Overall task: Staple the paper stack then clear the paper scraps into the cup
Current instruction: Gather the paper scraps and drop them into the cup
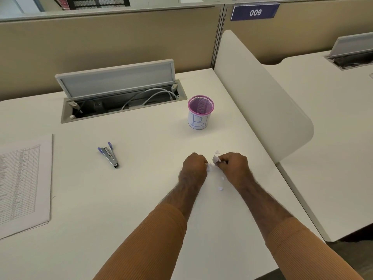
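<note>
Scrap-clearing step in hand, judging by the layout. Paper stack (pixel 23 182) lying flat far to the left of the cup (pixel 200 112), at the bench (pixel 125 199) edge; whether stapled, impossible to tell from here. Stapler (pixel 109 155) set down on its side, left of the cup and nearer the viewer, well apart from both hands.

Cup standing upright, pink mesh with a white paper label, open mouth facing up, apparently empty as far as the mesh shows. Both hands on the near side of the cup, close together, low over the bench.

Left hand (pixel 194 164) curled into a narrow, nearly closed fist, a sliver of white showing at its fingertips; probably scraps gathered inside, though not certain. Right hand (pixel 232 161) pinched shut on a small white paper scrap (pixel 216 159), held just off the surface.

More scraps loose on the bench: one (pixel 217 152) just beyond the right hand, toward the cup; another (pixel 220 188) on the near side of the hands, between the forearms; a few specks beside the wrists, too small to count.

Next move, as a judgement: finish pinching up the loose bits, then carry both closed hands up over the cup mouth and release. Calls for tight fingers in transit, since light scraps slip or drift easily, and for a release directly above the rim rather than beside it.
</note>
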Demonstrator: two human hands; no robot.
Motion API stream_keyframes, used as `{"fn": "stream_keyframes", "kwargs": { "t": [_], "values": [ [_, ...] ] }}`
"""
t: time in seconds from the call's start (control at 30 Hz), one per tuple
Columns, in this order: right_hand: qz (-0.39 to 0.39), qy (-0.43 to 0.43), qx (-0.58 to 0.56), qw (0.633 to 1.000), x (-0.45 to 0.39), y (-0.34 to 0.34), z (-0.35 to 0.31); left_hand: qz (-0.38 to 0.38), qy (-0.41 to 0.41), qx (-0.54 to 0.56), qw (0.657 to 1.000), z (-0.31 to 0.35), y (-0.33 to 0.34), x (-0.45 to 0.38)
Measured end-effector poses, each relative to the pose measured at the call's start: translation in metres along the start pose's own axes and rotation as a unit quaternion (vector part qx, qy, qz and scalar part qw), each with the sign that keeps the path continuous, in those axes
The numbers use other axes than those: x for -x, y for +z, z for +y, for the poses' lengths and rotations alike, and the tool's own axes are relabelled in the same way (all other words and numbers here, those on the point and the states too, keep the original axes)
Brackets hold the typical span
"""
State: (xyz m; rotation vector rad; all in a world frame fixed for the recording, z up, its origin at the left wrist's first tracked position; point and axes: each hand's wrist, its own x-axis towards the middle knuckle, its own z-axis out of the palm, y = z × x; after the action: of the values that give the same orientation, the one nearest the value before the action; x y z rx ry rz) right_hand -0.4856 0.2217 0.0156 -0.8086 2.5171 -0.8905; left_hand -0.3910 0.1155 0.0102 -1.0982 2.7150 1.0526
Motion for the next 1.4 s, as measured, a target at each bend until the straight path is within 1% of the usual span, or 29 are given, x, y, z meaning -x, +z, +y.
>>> {"fn": "stream_keyframes", "kwargs": {
  "t": [0.1,0.23,0.3,0.37,0.5,0.57,0.63,0.7,0.83,1.07,1.17,1.27,1.4],
  "values": [
    [0.025,0.025,-0.083,0.996,-0.009,-0.012,-0.016,0.032,0.016,0.018,0.999,0.002,-0.013,-0.010],
    [0.055,0.035,-0.162,0.985,-0.042,-0.028,-0.039,0.114,0.038,0.039,0.992,0.014,-0.044,-0.037],
    [0.069,0.030,-0.173,0.982,-0.062,-0.035,-0.053,0.152,0.053,0.027,0.987,0.025,-0.064,-0.051],
    [0.085,0.014,-0.154,0.984,-0.082,-0.040,-0.068,0.163,0.052,0.014,0.985,0.036,-0.084,-0.069],
    [0.097,-0.040,-0.077,0.991,-0.119,-0.042,-0.092,0.158,0.029,0.022,0.987,0.049,-0.112,-0.101],
    [0.098,-0.064,-0.014,0.993,-0.134,-0.037,-0.101,0.126,0.016,0.007,0.992,0.054,-0.121,-0.112],
    [0.083,-0.056,0.039,0.994,-0.146,-0.031,-0.108,0.088,-0.001,-0.009,0.996,0.057,-0.127,-0.120],
    [0.066,-0.036,0.063,0.995,-0.154,-0.028,-0.111,0.055,-0.013,-0.017,0.998,0.059,-0.130,-0.126],
    [0.049,-0.032,0.127,0.990,-0.161,-0.023,-0.114,0.037,-0.016,-0.023,0.999,0.059,-0.129,-0.134],
    [0.009,-0.049,0.139,0.989,-0.165,-0.024,-0.122,0.042,0.038,-0.091,0.994,0.059,-0.133,-0.136],
    [0.018,-0.053,0.140,0.989,-0.163,-0.024,-0.122,0.039,0.051,-0.100,0.993,0.059,-0.132,-0.134],
    [0.032,-0.059,0.142,0.988,-0.162,-0.025,-0.121,0.049,0.053,-0.084,0.994,0.058,-0.131,-0.131],
    [0.085,-0.067,0.102,0.989,-0.157,-0.028,-0.118,0.073,0.044,-0.047,0.995,0.057,-0.136,-0.128]
  ]
}}
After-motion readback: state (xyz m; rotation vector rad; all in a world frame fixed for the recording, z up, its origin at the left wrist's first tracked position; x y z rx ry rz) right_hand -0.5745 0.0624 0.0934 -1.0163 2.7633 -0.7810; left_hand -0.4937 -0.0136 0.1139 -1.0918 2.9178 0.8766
